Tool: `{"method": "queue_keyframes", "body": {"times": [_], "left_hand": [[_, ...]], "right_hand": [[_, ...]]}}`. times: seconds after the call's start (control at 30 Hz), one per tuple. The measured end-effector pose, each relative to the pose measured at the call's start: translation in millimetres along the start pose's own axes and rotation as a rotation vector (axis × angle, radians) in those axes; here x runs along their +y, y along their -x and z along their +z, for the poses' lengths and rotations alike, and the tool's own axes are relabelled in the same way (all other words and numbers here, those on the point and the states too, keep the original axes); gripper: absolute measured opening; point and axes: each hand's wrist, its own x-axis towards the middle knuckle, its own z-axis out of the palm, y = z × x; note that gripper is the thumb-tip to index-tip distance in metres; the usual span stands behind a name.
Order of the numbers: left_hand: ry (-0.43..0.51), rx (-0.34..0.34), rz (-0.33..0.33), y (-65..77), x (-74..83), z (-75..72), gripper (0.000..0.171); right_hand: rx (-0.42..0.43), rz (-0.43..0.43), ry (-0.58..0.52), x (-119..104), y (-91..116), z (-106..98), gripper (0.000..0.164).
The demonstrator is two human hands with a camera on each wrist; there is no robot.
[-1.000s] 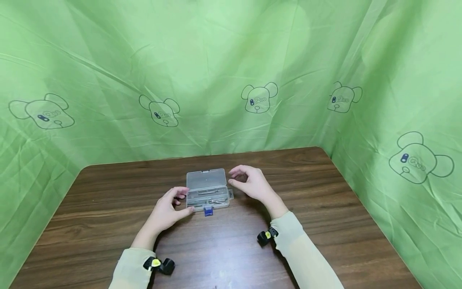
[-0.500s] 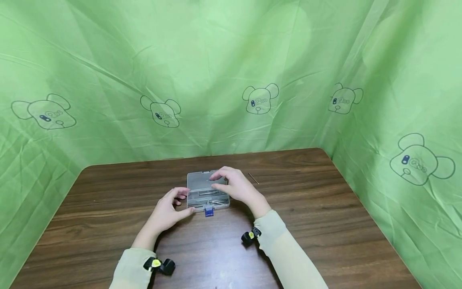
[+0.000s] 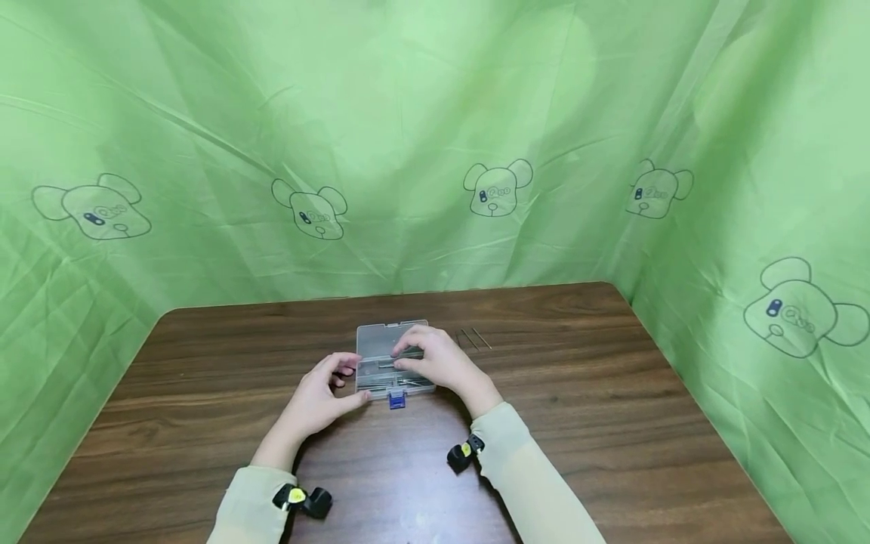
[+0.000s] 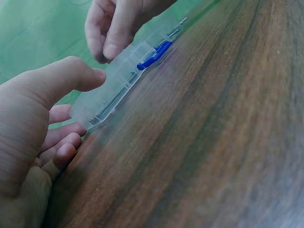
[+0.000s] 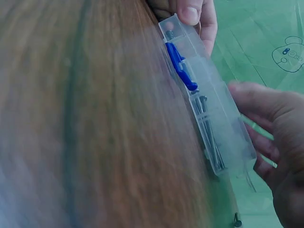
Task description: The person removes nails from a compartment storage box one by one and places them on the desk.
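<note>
Clear plastic box on brown wood-grain table, approx. ctr, towards far edge. Lid flipped back on far side; blue latch on near side, facing the person. Box is split into compts; long thin metal nails lie lengthwise in the near one, heads visible in R wrist view.

L hand at box's L end: thumb on near L corner, fingers against L side, i.e. holding that end betw. thumb & fingers. R hand over R half of box, thumb & index tips close tog. above rear compt, by the lid hinge. Can't tell if R fingertips pinch anything; contact pt partly hidden. Hands apart from e/o, box betw. them.

Loose metal pieces on table just R of box, beyond R hand: 2 clear, slanted, approx. parallel; poss. a 3rd right beside R hand, too faint to confirm.

Pale sleeves on both arms, black wrist cams w/ yellow spot at each cuff. Green cloth behind & at sides, creased, w/ outlined cartoon heads.
</note>
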Motion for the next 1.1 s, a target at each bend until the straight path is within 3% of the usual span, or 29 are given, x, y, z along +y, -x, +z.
{"method": "queue_keyframes", "body": {"times": [0.43, 0.77, 1.1], "left_hand": [[-0.001, 0.012, -0.016, 0.7, 0.9, 1.5, 0.063], [0.006, 0.005, -0.015, -0.1, -0.1, 2.2, 0.062], [0.004, 0.006, 0.013, -1.5, -2.5, 4.0, 0.061]], "right_hand": [[-0.026, 0.001, 0.098, 2.0, 1.5, -1.0, 0.011], [0.008, -0.082, 0.186, 8.2, 3.4, -0.6, 0.014], [-0.034, 0.003, 0.167, 6.4, 4.7, -0.9, 0.013]]}}
